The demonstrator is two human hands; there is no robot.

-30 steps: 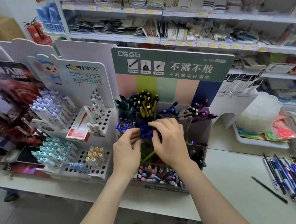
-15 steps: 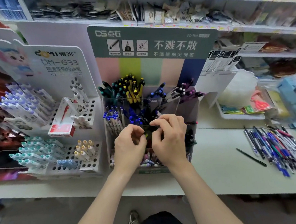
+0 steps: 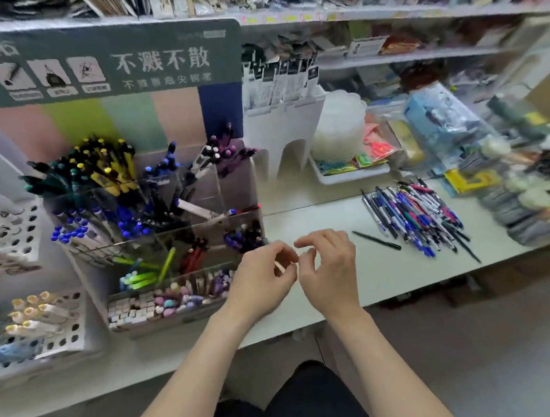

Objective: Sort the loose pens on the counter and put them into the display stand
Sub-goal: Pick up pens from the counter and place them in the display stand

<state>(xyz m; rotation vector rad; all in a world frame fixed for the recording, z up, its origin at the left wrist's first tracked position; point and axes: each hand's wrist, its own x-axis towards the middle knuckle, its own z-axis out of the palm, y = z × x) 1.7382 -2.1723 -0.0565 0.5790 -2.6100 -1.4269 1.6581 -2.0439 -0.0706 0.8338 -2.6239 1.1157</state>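
Now left hand [image 3: 262, 278], right hand [image 3: 331, 270] loosely curled, empty; pens [image 3: 415, 215] toward counter [image 3: 391, 281] right end, likely light, stiff, slick: pinch mid-barrel.

clear glossy plastic display stand [image 3: 198, 195], matt counter [image 3: 391, 274]

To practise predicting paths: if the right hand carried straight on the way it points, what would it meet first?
Probably the white arched stand at the back; only bare counter lies before the right hand. Depth is unclear.
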